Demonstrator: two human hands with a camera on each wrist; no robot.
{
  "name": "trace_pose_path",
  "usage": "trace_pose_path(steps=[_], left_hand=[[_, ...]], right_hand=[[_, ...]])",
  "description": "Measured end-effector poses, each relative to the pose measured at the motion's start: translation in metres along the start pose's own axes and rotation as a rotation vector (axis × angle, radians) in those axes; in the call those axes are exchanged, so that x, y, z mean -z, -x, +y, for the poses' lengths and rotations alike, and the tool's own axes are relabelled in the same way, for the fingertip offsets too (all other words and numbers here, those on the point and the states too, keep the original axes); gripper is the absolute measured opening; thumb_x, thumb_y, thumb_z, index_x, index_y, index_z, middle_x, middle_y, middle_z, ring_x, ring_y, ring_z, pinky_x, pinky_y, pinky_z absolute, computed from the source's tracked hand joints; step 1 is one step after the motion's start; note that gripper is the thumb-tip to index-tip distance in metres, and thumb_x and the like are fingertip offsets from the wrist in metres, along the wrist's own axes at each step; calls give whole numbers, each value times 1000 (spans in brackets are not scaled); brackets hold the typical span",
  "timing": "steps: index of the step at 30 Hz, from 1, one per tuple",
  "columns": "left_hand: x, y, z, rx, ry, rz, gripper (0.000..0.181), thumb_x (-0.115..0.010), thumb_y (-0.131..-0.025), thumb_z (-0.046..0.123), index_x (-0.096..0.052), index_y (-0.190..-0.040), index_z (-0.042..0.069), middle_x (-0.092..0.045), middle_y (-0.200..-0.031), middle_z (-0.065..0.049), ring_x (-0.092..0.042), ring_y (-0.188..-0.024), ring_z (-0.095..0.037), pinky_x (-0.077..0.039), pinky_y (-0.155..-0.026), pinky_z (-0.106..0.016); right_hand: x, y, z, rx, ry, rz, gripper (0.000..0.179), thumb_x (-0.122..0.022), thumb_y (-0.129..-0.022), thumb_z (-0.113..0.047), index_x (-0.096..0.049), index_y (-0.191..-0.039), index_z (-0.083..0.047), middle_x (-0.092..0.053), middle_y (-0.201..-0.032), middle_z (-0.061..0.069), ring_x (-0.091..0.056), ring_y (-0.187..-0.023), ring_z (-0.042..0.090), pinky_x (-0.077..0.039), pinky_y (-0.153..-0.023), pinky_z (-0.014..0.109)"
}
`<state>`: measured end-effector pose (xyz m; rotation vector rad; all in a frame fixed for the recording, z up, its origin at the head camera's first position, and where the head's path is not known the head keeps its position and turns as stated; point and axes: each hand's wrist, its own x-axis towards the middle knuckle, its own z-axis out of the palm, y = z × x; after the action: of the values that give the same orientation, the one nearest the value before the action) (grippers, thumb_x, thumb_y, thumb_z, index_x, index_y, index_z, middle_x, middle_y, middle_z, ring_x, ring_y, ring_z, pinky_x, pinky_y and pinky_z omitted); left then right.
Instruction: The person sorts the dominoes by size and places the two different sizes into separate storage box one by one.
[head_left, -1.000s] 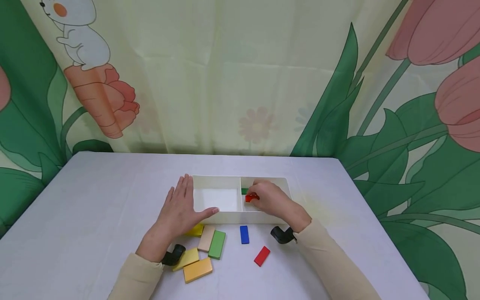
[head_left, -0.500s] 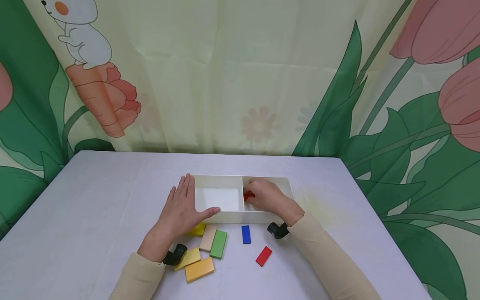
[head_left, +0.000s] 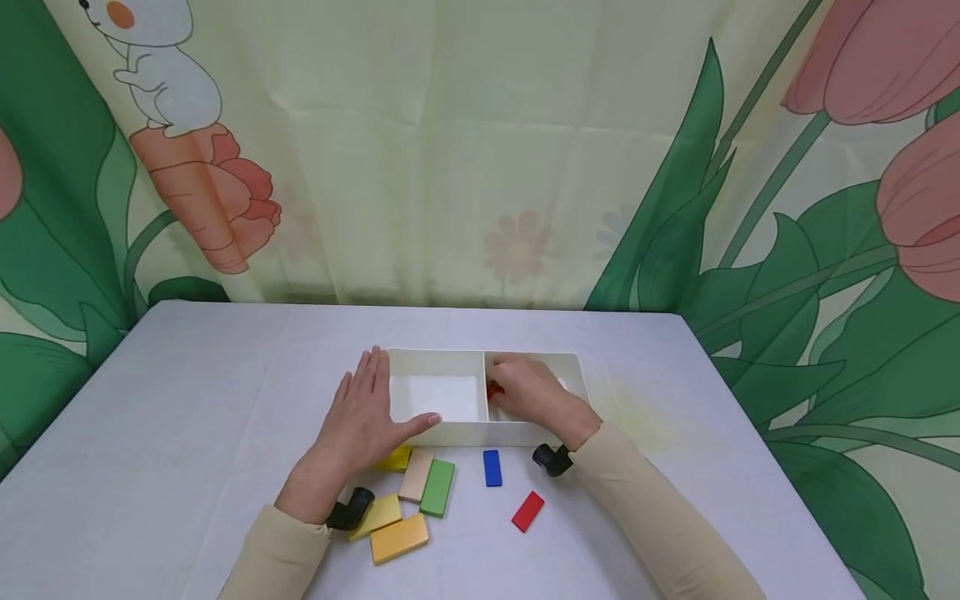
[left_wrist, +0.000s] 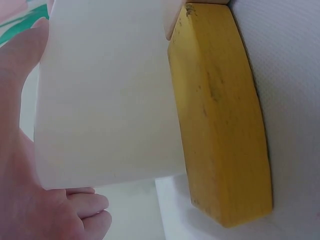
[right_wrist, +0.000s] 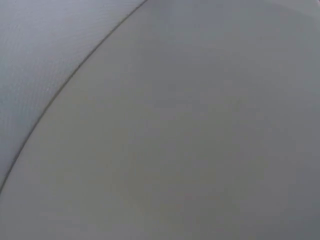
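A white two-compartment box point(head_left: 465, 434) stands on the table. My left hand point(head_left: 352, 429) lies with straight fingers along its left end, the thumb over the front rim. Inside the right compartment, my right hand point(head_left: 534, 393) pinches a red block point(head_left: 492, 390) close to the divider; its fingers mostly cover the block. In the left wrist view a yellow block point(left_wrist: 220, 120) lies against the box's front wall point(left_wrist: 110, 95), with the left thumb at the rim. Only the blurred box wall point(right_wrist: 175, 130) fills most of the right wrist view; the right hand is not seen there.
In front of the box lie a blue block point(head_left: 492, 468), a red block point(head_left: 528, 512), a green block point(head_left: 437, 488), a beige block point(head_left: 416, 476), a pale yellow block point(head_left: 378, 515) and an orange-yellow block point(head_left: 399, 539). A printed curtain point(head_left: 420, 167) hangs behind the table.
My right hand has shifted slightly left and deeper into the right compartment with the red block. The green block seen there earlier is now hidden. My left hand stays against the box.
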<state>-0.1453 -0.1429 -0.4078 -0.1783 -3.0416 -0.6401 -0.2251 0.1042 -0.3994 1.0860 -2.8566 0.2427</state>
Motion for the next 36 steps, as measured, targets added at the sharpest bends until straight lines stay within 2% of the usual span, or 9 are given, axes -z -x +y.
trace_pose_path(steps=[5,11,17,24,31,36], left_hand=[[0,0,1,-2,-4,3,122,-59,-81,76,-10,-156,-7,-9,-164,-25,-11,-153,-42,-12,-123,-59],[-2,1,2,-6,-3,11,122,-58,-81,77,-11,-156,-6,-10,-164,-25,-12,-153,-41,-13,-123,-60],[-1,0,2,-2,-3,10,122,-58,-80,78,-10,-156,-6,-10,-164,-25,-12,-153,-41,-13,-123,-59],[0,0,2,2,-1,1,123,-58,-80,77,-9,-156,-6,-9,-165,-25,-11,-153,-41,-13,-123,-59],[0,0,2,2,-7,3,122,-58,-80,77,-9,-156,-6,-9,-165,-25,-11,-153,-41,-14,-123,-58],[0,1,3,3,-2,3,122,-59,-80,77,-10,-156,-6,-9,-165,-25,-11,-153,-41,-13,-123,-58]], right_hand=[[1,2,0,-18,16,-9,23,-76,-86,-11,-75,-108,-17,-71,-102,3,-63,-89,16,-57,-75,32],[1,7,2,-20,94,-15,12,-78,-83,-9,-75,-92,-16,-65,-87,1,-58,-76,14,-50,-62,28],[1,4,1,-4,135,3,15,-80,-82,-10,-76,-96,-16,-69,-92,2,-64,-83,17,-56,-68,34],[-1,0,0,-13,130,4,13,-79,-83,-11,-77,-95,-17,-70,-92,1,-64,-83,17,-56,-70,35],[-1,0,1,-7,77,23,15,-77,-84,-8,-78,-97,-17,-71,-93,0,-64,-85,16,-56,-74,34],[5,6,1,-98,-60,-15,10,-76,-86,-12,-78,-95,-16,-70,-93,-2,-62,-82,12,-55,-74,27]])
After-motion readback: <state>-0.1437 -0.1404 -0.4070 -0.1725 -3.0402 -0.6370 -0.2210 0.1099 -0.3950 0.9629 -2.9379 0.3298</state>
